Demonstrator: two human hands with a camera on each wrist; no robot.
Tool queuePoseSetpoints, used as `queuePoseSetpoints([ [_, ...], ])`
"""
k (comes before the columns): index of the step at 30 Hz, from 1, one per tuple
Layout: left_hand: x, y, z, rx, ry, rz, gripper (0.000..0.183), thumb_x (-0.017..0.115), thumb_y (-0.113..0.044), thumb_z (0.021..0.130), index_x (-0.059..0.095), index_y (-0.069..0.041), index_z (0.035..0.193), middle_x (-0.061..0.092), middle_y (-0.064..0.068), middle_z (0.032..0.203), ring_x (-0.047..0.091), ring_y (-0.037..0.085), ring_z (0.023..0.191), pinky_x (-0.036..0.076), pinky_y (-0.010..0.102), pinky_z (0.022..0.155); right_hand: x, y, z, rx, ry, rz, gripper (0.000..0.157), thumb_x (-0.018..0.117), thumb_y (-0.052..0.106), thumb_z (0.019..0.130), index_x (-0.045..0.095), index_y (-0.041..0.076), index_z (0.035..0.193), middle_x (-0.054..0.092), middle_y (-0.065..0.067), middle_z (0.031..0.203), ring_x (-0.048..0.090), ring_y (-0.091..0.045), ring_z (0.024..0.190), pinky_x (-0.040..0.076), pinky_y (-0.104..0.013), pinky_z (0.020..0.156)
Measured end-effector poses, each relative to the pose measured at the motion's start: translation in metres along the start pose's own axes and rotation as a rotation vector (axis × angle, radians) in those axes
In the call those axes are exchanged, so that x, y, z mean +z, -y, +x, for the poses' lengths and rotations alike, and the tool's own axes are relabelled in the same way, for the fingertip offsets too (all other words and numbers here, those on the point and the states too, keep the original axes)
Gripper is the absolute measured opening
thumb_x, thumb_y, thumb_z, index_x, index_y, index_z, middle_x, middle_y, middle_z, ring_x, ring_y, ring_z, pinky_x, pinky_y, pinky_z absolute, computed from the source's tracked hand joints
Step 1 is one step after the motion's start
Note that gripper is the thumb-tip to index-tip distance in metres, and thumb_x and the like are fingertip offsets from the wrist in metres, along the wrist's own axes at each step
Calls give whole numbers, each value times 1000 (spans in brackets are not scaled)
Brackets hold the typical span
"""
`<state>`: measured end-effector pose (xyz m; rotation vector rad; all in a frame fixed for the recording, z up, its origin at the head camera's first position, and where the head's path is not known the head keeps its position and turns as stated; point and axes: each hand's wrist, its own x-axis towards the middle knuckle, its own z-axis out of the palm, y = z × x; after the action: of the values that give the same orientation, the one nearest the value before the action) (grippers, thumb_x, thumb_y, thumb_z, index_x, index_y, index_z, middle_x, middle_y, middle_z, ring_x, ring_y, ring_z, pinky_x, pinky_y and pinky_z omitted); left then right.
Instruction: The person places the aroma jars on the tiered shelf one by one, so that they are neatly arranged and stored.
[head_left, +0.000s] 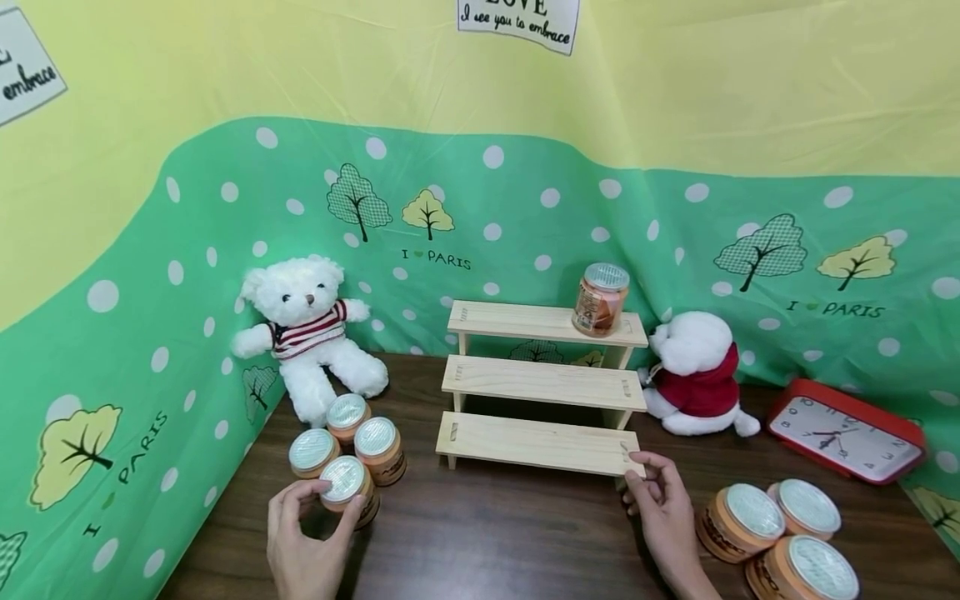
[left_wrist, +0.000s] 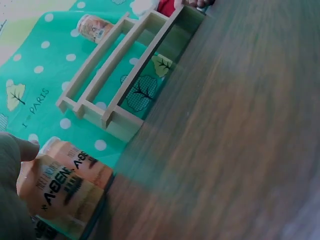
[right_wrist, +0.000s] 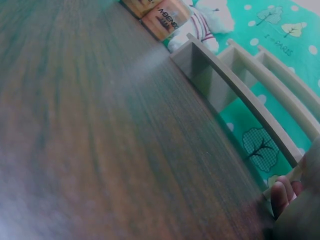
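My left hand (head_left: 309,537) has its thumb and fingers around the sides of the nearest orange jar (head_left: 345,481), which has a silvery lid and stands among several like it at the left. In the left wrist view, the thumb lies at the upper part of this jar (left_wrist: 62,197), with dark lettering on its label. My right hand (head_left: 663,518) pinches the right end of the lowest step of a three-tier wooden shelf (head_left: 536,442). The right wrist view shows its fingers (right_wrist: 282,196) curled at that shelf corner. One jar (head_left: 601,300) stands on the top tier, toward the right.
A white teddy bear (head_left: 306,325) in a striped shirt sits behind the left jars. Right of the shelf are a white plush toy (head_left: 697,375) in red and a red-framed clock (head_left: 847,431). Three more jars (head_left: 750,512) stand at the front right. A green and yellow cloth (head_left: 517,175) hangs behind.
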<state>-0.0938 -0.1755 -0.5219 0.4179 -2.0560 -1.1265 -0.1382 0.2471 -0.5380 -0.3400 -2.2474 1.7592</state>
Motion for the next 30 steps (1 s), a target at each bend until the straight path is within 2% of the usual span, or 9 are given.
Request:
queuePoseSetpoints([
  [15,2,4,-1,72,-34,5,46,106,-4,70,74,-3,103,67,11,121,50,-9,107,43,21,83,1,1,-1,-12,-3,20,30,63,4,113,56,0,142,60,0,95,64,-12,74,56,-25,61],
  [24,1,0,-5,71,-35,9,40,105,-4,71,75,-4,97,69,10,116,52,-8,100,44,22,82,-1,2,-1,-11,-8,19,29,62,4,113,56,0,142,60,-1,95,64,-12,74,56,-25,61],
  [30,0,-3,-12,75,-28,3,41,104,-1,68,73,-4,93,68,10,113,50,-9,102,43,23,81,0,1,-1,-15,-2,19,30,62,4,113,56,0,142,61,-2,96,64,-12,74,56,-25,62],
])
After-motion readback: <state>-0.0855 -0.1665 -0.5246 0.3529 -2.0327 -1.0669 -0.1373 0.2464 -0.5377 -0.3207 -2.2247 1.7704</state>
